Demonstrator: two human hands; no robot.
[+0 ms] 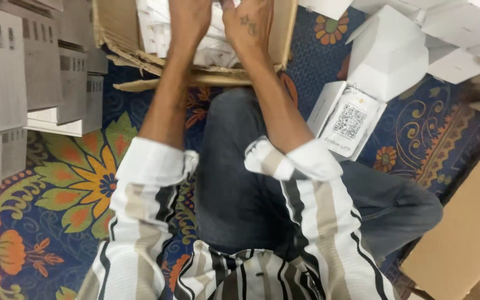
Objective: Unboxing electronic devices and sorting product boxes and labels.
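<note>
Both hands reach into a torn brown cardboard box (119, 33) at the top edge of the patterned carpet (73, 189). Left hand (189, 16) and right hand (249, 21) rest on white packets (152, 25) inside; fingers cut off by the frame, so can't tell if spread or gripping. Small white carton (346, 119) lies on the carpet just right of the right forearm

Both hands (218, 22) inside carton (115, 33), ahead of knee (234, 166). Box stack (34, 66) left. Open box (348, 119) right of knee.
</note>
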